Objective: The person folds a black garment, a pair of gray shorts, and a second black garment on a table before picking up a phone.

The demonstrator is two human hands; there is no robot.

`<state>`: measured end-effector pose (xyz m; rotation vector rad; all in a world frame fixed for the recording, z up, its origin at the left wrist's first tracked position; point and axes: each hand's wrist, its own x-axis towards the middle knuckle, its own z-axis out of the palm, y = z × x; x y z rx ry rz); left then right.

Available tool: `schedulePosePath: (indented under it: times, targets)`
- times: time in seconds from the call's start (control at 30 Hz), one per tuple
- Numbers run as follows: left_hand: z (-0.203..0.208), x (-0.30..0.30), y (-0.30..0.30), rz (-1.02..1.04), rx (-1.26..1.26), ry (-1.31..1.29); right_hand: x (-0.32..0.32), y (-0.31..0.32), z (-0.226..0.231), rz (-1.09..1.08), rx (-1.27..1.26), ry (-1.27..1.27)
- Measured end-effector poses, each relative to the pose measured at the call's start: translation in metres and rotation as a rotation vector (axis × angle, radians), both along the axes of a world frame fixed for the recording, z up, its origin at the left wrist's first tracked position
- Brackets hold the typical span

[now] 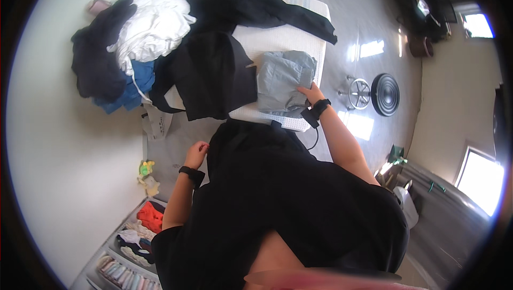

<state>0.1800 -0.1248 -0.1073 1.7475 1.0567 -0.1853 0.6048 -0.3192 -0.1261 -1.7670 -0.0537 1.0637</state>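
Note:
A folded grey garment of thin, creased fabric lies at the right side of the white padded surface. My right hand is at its near right edge, thumb on top, the other fingers partly hidden by the fabric. Down by my left side hangs my left hand, fingers loosely curled in, with nothing seen in it. Left of the grey garment sits a folded black garment. Behind it a black long-sleeved garment stretches one sleeve to the right.
Against the left wall are piled a white cloth, a dark garment and a blue garment. Drawers of clothes stand at lower left, near small plush toys. A round black stool is on the floor at right.

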Motion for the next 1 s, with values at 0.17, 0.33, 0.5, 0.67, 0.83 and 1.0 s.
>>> schedulePosePath:
  times: [0.17,0.33,0.5,0.67,0.83,1.0]
  targets:
    - [0.005,-0.009,-0.005,0.137,-0.010,-0.093,0.011,0.013,0.041,0.050,0.142,-0.041]
    - [0.002,-0.012,-0.005,0.226,-0.013,-0.126,0.018,0.018,0.080,0.029,0.361,0.018]
    - [0.012,0.008,0.012,0.208,0.039,-0.195,0.032,0.012,0.036,-0.164,0.181,-0.012]
    - [0.035,0.068,0.040,0.214,0.069,-0.354,0.003,0.050,0.028,0.041,-0.164,-0.887]
    - [0.021,0.135,0.068,0.112,0.020,-0.476,-0.060,0.128,0.044,0.574,-0.054,-0.592]
    - [-0.006,0.184,0.076,0.140,0.027,-0.491,-0.100,0.177,0.055,0.718,-0.461,-0.538]
